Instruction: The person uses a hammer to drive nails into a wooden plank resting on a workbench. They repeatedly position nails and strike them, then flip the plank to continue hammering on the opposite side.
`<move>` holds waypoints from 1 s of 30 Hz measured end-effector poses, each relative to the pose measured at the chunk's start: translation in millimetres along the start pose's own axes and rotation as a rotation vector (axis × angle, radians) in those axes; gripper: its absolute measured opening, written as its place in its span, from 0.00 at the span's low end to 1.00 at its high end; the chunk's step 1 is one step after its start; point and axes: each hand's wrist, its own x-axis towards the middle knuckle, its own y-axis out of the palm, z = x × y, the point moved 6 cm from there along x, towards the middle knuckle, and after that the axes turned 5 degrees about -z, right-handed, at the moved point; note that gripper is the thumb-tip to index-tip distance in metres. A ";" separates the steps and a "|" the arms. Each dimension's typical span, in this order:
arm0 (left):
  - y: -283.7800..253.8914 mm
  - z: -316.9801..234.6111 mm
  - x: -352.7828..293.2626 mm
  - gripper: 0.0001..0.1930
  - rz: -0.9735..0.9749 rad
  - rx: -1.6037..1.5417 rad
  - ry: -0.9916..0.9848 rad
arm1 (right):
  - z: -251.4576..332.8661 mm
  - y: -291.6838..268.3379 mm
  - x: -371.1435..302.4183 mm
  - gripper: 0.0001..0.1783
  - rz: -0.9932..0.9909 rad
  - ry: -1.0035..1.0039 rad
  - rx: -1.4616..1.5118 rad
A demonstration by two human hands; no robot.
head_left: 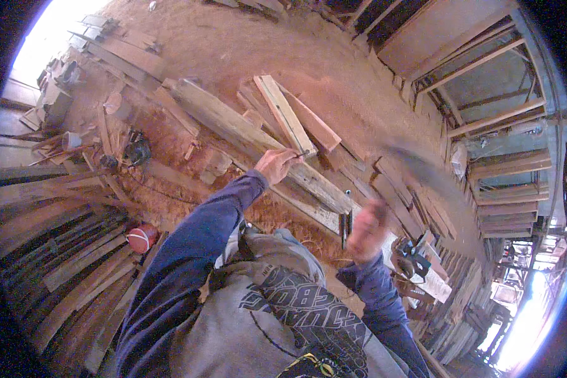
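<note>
We look down over our own chest in a grey printed top with blue sleeves, inside a timber workshop whose floor is red sawdust.

Our left hand (276,165) is stretched forward with its fingers pinched narrow around a thin dark pencil (301,154), its tip resting on the face of a long plank (258,140) that runs diagonally under the hand. Our right hand (367,228) is blurred; it seems closed around the handle of a handsaw (422,169), whose blade streaks up and away to the right of that hand, though the blur keeps us from being sure of the grip. Just left of the right hand, a dark metal square (345,225) sits against the plank's near end.

We judge the step in hand to be marking the plank with the pencil. The next move would call for holding the plank steady and setting the saw on the mark.

1 container shows: a small red and white tin (142,238), low and well to the left of the left hand, among stacked boards. Its contents cannot be seen. More offcuts lie beyond the left hand, and a blue power tool (412,260) lies just right of the right hand.
</note>
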 end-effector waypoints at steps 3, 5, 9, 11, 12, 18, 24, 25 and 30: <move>-3.3 -2.2 -1.6 0.09 -0.058 0.022 0.019 | -21.1 19.9 -4.3 0.25 0.456 -0.015 -0.823; -3.5 -1.8 -1.5 0.10 -0.060 -0.005 0.019 | -12.8 4.6 -1.2 0.23 0.320 -0.052 -0.601; -1.4 -1.7 -3.2 0.08 -0.072 0.029 0.024 | -19.0 -2.4 -17.3 0.20 0.074 0.064 -0.126; -1.8 -5.2 -1.5 0.08 -0.085 0.086 0.110 | -43.1 23.4 -23.2 0.19 0.492 0.010 -0.711; -1.5 -8.6 -4.1 0.08 -0.085 0.116 0.156 | -47.3 20.3 -28.4 0.18 0.442 0.033 -0.667; -12.8 -25.2 -2.9 0.11 -0.192 0.071 0.076 | -96.0 19.5 -33.0 0.23 0.230 0.209 -0.397; -19.8 -67.6 -1.7 0.13 -0.328 0.280 0.005 | -186.6 55.7 -38.2 0.23 0.176 0.249 -0.552; -19.5 -71.8 -0.7 0.14 -0.337 0.302 0.005 | -190.7 62.1 -40.0 0.21 0.094 0.148 -0.578; -17.2 -75.1 4.8 0.06 -0.380 0.439 0.031 | -202.3 78.6 -52.9 0.22 0.003 -0.028 -0.724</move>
